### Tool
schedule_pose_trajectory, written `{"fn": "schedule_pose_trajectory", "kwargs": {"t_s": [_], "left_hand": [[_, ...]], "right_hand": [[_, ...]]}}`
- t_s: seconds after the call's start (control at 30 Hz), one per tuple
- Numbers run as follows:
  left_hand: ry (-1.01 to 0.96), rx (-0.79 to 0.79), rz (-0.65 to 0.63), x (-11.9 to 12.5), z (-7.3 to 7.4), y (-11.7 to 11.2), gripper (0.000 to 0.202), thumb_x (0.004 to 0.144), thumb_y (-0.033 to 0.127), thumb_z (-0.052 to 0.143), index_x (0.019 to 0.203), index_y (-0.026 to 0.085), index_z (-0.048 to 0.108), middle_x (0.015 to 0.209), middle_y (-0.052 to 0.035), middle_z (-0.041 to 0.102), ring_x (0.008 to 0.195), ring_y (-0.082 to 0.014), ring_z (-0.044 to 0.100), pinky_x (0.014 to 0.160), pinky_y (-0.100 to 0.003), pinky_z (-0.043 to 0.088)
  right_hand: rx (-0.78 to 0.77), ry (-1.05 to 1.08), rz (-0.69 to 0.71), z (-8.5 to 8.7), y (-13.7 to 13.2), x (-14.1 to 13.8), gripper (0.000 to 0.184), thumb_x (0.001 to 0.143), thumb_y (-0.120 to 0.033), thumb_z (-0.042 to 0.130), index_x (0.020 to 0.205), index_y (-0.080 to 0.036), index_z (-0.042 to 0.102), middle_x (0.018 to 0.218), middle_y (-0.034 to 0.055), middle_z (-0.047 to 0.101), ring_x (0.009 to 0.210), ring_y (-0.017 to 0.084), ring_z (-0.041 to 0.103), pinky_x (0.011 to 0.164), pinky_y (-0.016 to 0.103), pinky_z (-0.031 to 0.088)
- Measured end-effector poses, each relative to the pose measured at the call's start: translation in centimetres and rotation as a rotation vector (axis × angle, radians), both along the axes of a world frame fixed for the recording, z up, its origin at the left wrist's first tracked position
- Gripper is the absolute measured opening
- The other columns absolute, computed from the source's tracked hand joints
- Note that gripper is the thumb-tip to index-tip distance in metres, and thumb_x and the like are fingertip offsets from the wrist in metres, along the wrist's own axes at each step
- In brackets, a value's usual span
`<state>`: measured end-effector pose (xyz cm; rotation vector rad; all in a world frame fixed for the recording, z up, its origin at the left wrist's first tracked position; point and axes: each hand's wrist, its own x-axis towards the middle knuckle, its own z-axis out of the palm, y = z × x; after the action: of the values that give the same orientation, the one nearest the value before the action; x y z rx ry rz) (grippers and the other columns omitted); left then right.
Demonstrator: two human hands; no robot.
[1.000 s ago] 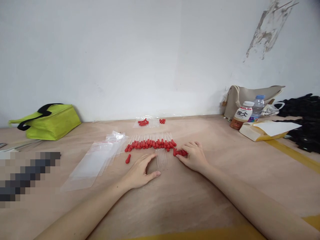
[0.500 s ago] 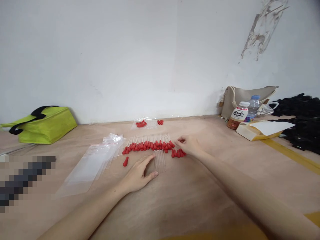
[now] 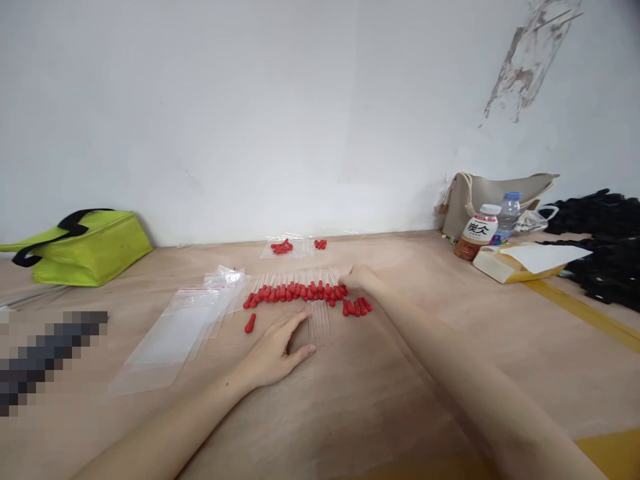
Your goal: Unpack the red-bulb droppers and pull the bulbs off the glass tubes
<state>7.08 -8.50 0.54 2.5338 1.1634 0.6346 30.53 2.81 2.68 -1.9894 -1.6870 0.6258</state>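
Observation:
My left hand (image 3: 277, 350) lies on the table with thumb and fingers apart, holding nothing. Its fingertips are beside a small group of clear thin tubes (image 3: 320, 323). Beyond them, a row of red rubber bulbs (image 3: 295, 291) sits on clear droppers whose stems point to the wall. My right hand (image 3: 361, 280) is at the right end of this row, its fingers curled together and partly hidden; what they hold, if anything, cannot be made out. Several loose red bulbs (image 3: 357, 307) lie just below it. A single red bulb (image 3: 251, 323) lies left of my left hand.
Clear zip bags (image 3: 173, 337) are spread on the left. Near the wall are more red bulbs (image 3: 283, 247) on clear plastic. A lime-green bag (image 3: 97, 250) stands far left. On the right are bottles (image 3: 477, 233), an open carton (image 3: 520, 265), a beige bag (image 3: 453, 197) and a black pile (image 3: 600, 220).
My right hand has moved left, from above the loose red bulbs to the right end of the dropper row. My left hand has stayed in place.

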Motion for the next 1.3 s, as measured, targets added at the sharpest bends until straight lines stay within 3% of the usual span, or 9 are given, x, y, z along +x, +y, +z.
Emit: {"fn": "schedule_pose_trajectory", "kwargs": {"t_s": [0.17, 0.3, 0.37, 0.47, 0.57, 0.67, 0.8, 0.93, 1.3], "left_hand": [[-0.004, -0.007, 0.001, 0.0, 0.1, -0.1, 0.053, 0.082, 0.041, 0.050, 0.129, 0.022, 0.036, 0.128, -0.0093, 0.049, 0.115, -0.0255, 0.047, 0.094, -0.044, 0.041], [-0.001, -0.028, 0.002, -0.1, -0.1, 0.0, 0.055, 0.082, 0.042, 0.049, 0.131, 0.023, 0.034, 0.131, -0.0090, 0.045, 0.118, -0.0246, 0.044, 0.096, -0.044, 0.039], [-0.016, -0.025, 0.003, -0.2, -0.2, 0.1, 0.058, 0.082, 0.042, 0.050, 0.132, 0.023, 0.031, 0.134, -0.0099, 0.042, 0.121, -0.0250, 0.042, 0.098, -0.045, 0.037], [-0.043, -0.029, 0.013, -0.3, -0.4, 0.1, 0.066, 0.081, 0.042, 0.052, 0.136, 0.021, 0.022, 0.134, -0.0119, 0.041, 0.123, -0.0256, 0.038, 0.100, -0.046, 0.034], [-0.052, -0.040, 0.044, -0.4, -0.4, 0.0, 0.072, 0.081, 0.043, 0.052, 0.138, 0.021, 0.014, 0.134, -0.0122, 0.041, 0.123, -0.0251, 0.039, 0.098, -0.046, 0.036], [-0.081, 0.043, 0.061, -0.3, -0.3, -0.1, 0.056, 0.085, 0.038, 0.047, 0.134, 0.024, 0.024, 0.133, -0.0084, 0.042, 0.120, -0.0217, 0.041, 0.097, -0.040, 0.038], [-0.091, 0.324, -0.004, 0.2, -0.2, 0.0, 0.025, 0.087, 0.028, 0.045, 0.110, 0.025, 0.055, 0.109, -0.0044, 0.058, 0.103, -0.0182, 0.051, 0.090, -0.035, 0.040], [-0.028, 0.548, -0.080, 0.7, -0.2, -0.1, 0.016, 0.084, 0.023, 0.050, 0.094, 0.023, 0.063, 0.078, -0.0002, 0.063, 0.079, -0.0151, 0.054, 0.087, -0.038, 0.035], [0.017, 0.539, -0.067, 0.5, -0.1, -0.8, 0.015, 0.084, 0.019, 0.047, 0.082, 0.021, 0.062, 0.064, 0.0020, 0.062, 0.065, -0.0132, 0.049, 0.078, -0.036, 0.033]], "right_hand": [[0.145, 0.117, 0.084, 0.6, -1.8, 1.4, 0.024, 0.071, -0.033, 0.054, 0.052, -0.016, 0.056, 0.058, 0.0051, 0.061, 0.059, 0.018, 0.059, 0.049, 0.026, 0.041], [0.329, 0.223, 0.161, 0.0, -5.7, 2.0, 0.027, 0.085, -0.037, 0.038, 0.083, -0.017, 0.056, 0.081, 0.0045, 0.066, 0.073, 0.013, 0.060, 0.061, 0.023, 0.044], [0.422, 0.237, 0.180, -1.0, -7.9, 2.0, 0.024, 0.085, -0.037, 0.040, 0.088, -0.018, 0.054, 0.085, 0.0049, 0.065, 0.077, 0.014, 0.059, 0.066, 0.025, 0.044], [0.719, 0.073, 0.298, -2.6, -10.5, 1.8, 0.017, 0.084, -0.032, 0.047, 0.091, -0.019, 0.055, 0.085, 0.0047, 0.065, 0.081, 0.016, 0.056, 0.076, 0.031, 0.039], [0.848, -0.125, 0.432, -3.7, -11.8, 1.4, 0.020, 0.085, -0.026, 0.049, 0.102, -0.019, 0.056, 0.087, 0.0047, 0.065, 0.083, 0.017, 0.054, 0.077, 0.032, 0.035], [0.933, -0.230, 0.524, -3.9, -12.1, 0.9, 0.015, 0.085, -0.025, 0.050, 0.095, -0.021, 0.060, 0.083, 0.0038, 0.064, 0.081, 0.015, 0.053, 0.075, 0.031, 0.032], [1.014, -0.261, 0.572, -3.6, -12.4, -0.3, 0.013, 0.085, -0.026, 0.051, 0.088, -0.021, 0.063, 0.077, 0.0021, 0.063, 0.076, 0.014, 0.050, 0.073, 0.031, 0.031], [1.070, -0.260, 0.601, -3.5, -12.9, -1.4, 0.013, 0.085, -0.025, 0.052, 0.091, -0.021, 0.062, 0.077, 0.0017, 0.063, 0.074, 0.013, 0.048, 0.072, 0.031, 0.030], [1.037, -0.341, 0.587, -3.7, -13.0, -1.5, 0.019, 0.084, -0.027, 0.050, 0.071, -0.017, 0.060, 0.062, 0.0008, 0.053, 0.066, 0.014, 0.039, 0.070, 0.032, 0.024]]}}
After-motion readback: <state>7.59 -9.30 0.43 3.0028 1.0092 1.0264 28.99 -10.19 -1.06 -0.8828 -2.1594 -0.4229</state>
